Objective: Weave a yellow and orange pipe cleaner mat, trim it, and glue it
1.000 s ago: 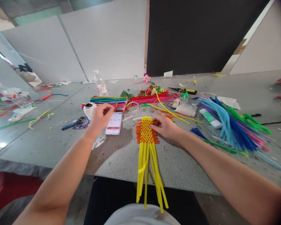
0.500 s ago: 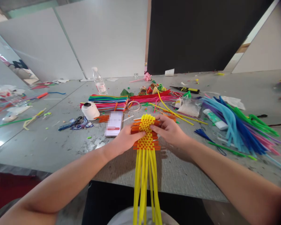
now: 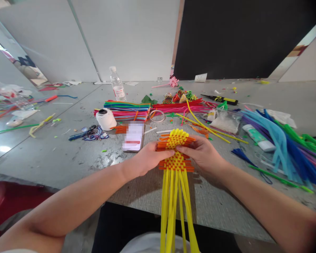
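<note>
A piece woven from yellow and orange strips is held up over the table's near edge. Its long loose yellow ends hang down toward my lap, and short orange ends stick out at both sides. My left hand grips the left side, thumb lying across the front and the other fingers behind. On the right side my right hand pinches the weave, its thumb pressed on the front near the left thumb. The fingers behind the piece are mostly hidden.
Beyond my hands lie a phone, a white thread spool, bundled coloured strips and a water bottle. To the right are blue strips, a green-and-white tube and a plastic bag. A red stool stands left.
The view has shifted, so the table's things sit differently in frame. Both hands still hold the woven piece, now tilted a little, and my right thumb sits lower on it.
</note>
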`<action>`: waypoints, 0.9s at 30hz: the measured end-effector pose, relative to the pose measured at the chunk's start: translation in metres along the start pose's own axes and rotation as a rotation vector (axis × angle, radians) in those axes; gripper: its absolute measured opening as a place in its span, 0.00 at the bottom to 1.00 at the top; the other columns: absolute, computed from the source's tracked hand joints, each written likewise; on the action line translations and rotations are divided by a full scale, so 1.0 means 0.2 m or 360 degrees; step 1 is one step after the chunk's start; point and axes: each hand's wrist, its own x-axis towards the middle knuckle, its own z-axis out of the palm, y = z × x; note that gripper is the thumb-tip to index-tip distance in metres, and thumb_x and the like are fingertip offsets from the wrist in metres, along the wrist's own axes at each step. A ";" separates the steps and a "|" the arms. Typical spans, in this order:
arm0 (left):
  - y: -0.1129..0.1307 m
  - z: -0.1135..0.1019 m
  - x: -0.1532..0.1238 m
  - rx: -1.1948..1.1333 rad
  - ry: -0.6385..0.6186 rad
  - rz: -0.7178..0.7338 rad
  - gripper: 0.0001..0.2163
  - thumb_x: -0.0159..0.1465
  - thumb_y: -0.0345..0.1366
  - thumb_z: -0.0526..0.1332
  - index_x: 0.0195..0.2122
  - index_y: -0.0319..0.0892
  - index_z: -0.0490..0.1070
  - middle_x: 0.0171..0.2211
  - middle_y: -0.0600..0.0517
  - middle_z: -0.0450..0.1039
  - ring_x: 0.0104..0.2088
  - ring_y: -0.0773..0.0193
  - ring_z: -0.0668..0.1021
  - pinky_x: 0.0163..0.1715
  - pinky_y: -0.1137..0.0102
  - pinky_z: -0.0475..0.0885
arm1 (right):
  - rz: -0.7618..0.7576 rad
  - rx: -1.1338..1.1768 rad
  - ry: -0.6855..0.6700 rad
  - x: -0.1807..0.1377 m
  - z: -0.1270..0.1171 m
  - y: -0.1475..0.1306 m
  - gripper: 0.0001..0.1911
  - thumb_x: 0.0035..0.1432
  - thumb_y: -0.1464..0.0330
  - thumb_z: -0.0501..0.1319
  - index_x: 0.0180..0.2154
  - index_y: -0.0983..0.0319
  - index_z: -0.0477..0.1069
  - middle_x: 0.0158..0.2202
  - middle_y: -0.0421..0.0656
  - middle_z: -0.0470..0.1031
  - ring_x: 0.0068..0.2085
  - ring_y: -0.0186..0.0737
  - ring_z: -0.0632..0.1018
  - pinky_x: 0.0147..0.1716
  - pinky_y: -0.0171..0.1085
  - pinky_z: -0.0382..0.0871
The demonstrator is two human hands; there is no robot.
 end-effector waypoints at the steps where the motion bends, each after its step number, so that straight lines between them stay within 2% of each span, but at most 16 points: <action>1: 0.00 0.00 0.00 0.0004 0.0008 -0.0029 0.11 0.64 0.33 0.70 0.48 0.40 0.82 0.48 0.46 0.85 0.53 0.50 0.83 0.61 0.53 0.75 | -0.0004 -0.0023 0.0024 0.00 0.00 0.00 0.18 0.53 0.58 0.78 0.44 0.56 0.84 0.45 0.45 0.88 0.42 0.47 0.86 0.47 0.48 0.82; 10: -0.02 -0.03 0.00 -0.0091 0.0023 -0.0198 0.11 0.62 0.31 0.72 0.46 0.40 0.81 0.47 0.44 0.85 0.49 0.51 0.85 0.58 0.51 0.77 | 0.0104 0.0025 -0.0036 0.00 0.00 -0.01 0.18 0.59 0.56 0.74 0.48 0.57 0.82 0.46 0.46 0.87 0.47 0.50 0.86 0.48 0.48 0.82; 13: -0.01 -0.03 0.00 -0.0103 -0.0013 -0.0220 0.11 0.62 0.31 0.72 0.46 0.40 0.81 0.49 0.44 0.85 0.49 0.51 0.85 0.58 0.52 0.78 | 0.0064 0.0055 -0.0037 -0.01 0.00 -0.03 0.17 0.60 0.56 0.74 0.48 0.55 0.82 0.48 0.45 0.86 0.48 0.49 0.86 0.50 0.48 0.82; 16: 0.00 -0.03 0.00 -0.0084 -0.0019 -0.0186 0.12 0.62 0.30 0.72 0.48 0.40 0.81 0.49 0.44 0.85 0.49 0.52 0.85 0.58 0.53 0.77 | -0.0045 -0.0078 -0.0064 -0.01 0.00 -0.04 0.17 0.58 0.57 0.75 0.46 0.55 0.82 0.46 0.44 0.87 0.47 0.49 0.86 0.49 0.48 0.82; 21: 0.01 -0.03 0.00 -0.0050 -0.0026 -0.0090 0.16 0.61 0.30 0.72 0.51 0.41 0.81 0.49 0.46 0.85 0.51 0.51 0.84 0.60 0.53 0.76 | -0.0079 -0.0209 -0.0070 -0.02 0.01 -0.03 0.15 0.58 0.56 0.74 0.43 0.56 0.83 0.43 0.44 0.87 0.43 0.49 0.85 0.45 0.48 0.83; 25: 0.00 -0.03 0.01 -0.0075 -0.0014 -0.0154 0.14 0.61 0.31 0.72 0.49 0.40 0.80 0.49 0.44 0.84 0.51 0.51 0.85 0.59 0.52 0.77 | -0.0058 -0.0221 -0.0081 -0.01 -0.01 -0.01 0.19 0.59 0.58 0.74 0.50 0.56 0.80 0.48 0.45 0.86 0.48 0.50 0.86 0.50 0.49 0.82; 27: 0.00 -0.04 0.01 -0.0070 0.0033 -0.0151 0.16 0.62 0.31 0.72 0.51 0.41 0.78 0.52 0.44 0.83 0.52 0.50 0.85 0.59 0.52 0.78 | -0.0016 -0.0254 -0.0107 0.00 -0.02 0.00 0.20 0.61 0.58 0.72 0.53 0.56 0.78 0.51 0.46 0.85 0.49 0.50 0.85 0.50 0.49 0.82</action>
